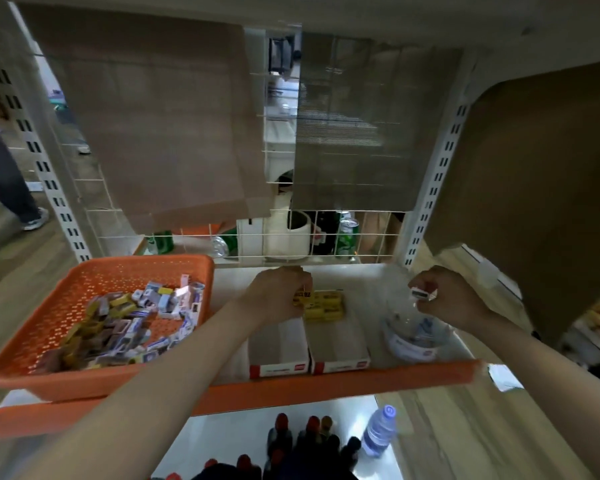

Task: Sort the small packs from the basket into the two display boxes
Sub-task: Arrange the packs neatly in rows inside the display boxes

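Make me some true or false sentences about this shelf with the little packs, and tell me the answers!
1. The basket is orange. True.
2. The right hand is empty. False: it pinches a small white pack.
3. Yellow packs lie in a display box. True.
4. The basket sits to the right of that display box. False: it sits to the left of it.
5. A water bottle is on the shelf below. True.
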